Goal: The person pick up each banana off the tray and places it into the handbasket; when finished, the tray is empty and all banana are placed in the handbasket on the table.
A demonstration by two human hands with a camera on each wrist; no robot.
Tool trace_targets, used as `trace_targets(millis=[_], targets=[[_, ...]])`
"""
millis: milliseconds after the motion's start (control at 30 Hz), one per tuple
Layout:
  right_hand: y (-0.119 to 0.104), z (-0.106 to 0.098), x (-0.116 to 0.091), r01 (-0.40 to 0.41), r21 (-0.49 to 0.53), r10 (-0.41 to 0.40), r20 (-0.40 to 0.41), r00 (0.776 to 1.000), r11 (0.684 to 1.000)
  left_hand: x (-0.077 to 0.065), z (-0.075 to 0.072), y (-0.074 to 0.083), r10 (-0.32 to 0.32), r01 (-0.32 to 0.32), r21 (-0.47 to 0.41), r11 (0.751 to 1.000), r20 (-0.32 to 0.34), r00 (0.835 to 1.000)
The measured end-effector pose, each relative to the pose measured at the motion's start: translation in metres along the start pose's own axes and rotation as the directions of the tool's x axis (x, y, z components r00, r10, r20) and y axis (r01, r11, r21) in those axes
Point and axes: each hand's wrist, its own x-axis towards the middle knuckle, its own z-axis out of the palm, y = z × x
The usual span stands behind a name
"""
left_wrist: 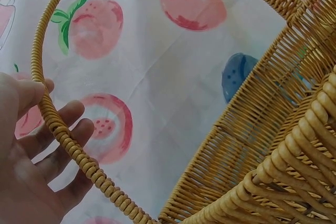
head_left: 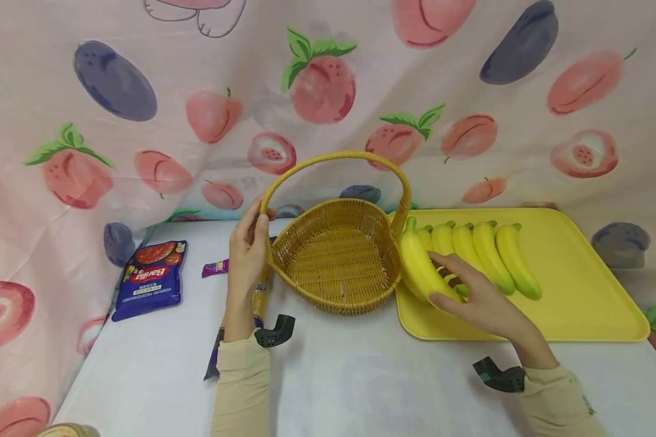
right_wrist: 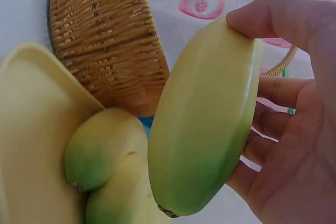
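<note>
My left hand [head_left: 246,255] grips the left side of the handle of a wicker basket [head_left: 341,264], with nothing inside it. In the left wrist view the thumb and fingers curl round the woven handle [left_wrist: 107,184]. My right hand [head_left: 486,303] holds a yellow banana [head_left: 418,264] with green ends, between thumb and fingers, right beside the basket's right rim. The right wrist view shows this banana [right_wrist: 202,124] lifted over other bananas [right_wrist: 107,148]. Several bananas [head_left: 489,255] lie in a row on a yellow tray [head_left: 585,279].
A blue Barilla pouch [head_left: 152,276] lies at the table's left. Beside my left forearm lie a small purple packet [head_left: 215,268] and a long yellow-and-blue package [head_left: 260,294], partly hidden by the arm. A fruit-print cloth [head_left: 322,133] hangs behind. A round lid [head_left: 62,430] shows at bottom left.
</note>
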Motion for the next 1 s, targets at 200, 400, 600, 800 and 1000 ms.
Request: trace_targets(millis=[200,400,600,800,1000], targets=[[-0.007,0.005,0.01,0.018,0.014,-0.018,0.015,1.0,1.0,0.0,0.002,0.0,-0.005,0.005,0.004,1.0,-0.001,1.0],[-0.018,0.01,0.023,0.048,0.075,-0.05,0.015,0.999,0.996,0.0,0.001,0.0,-0.011,0.012,0.012,1.0,-0.008,1.0],[-0.028,0.015,0.037,0.04,0.116,-0.045,0.038,0.998,0.992,0.0,0.0,0.0,-0.008,0.008,0.008,1.0,-0.006,1.0],[-0.036,0.021,0.054,0.025,0.113,-0.032,0.057,0.998,0.993,0.001,0.001,0.0,-0.007,0.007,0.007,1.0,-0.001,1.0],[-0.043,0.029,0.071,0.018,0.147,-0.03,0.085,0.996,0.989,0.001,0.0,0.001,-0.008,0.008,0.008,1.0,-0.006,1.0]])
